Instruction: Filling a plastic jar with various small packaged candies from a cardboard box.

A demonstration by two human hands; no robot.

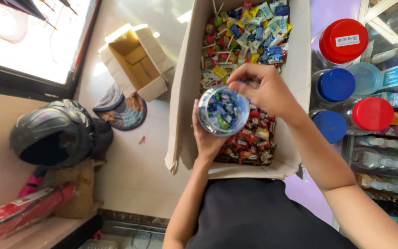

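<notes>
Jar (223, 110) of clear round plastic, filled with wrapped sweets, is gripped underneath by the left hand (207, 138); right hand (267, 90) fingers are pinched at its rim above a cardboard box (186, 92).

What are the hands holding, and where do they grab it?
The left hand cups a clear candy jar around its side. The right hand pinches at its rim; anything between those fingers is hidden.

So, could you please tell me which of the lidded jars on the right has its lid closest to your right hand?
The upper blue-lidded jar, just right of the big cardboard box; the red lids and the lower blue lid sit farther from the right hand.
</notes>
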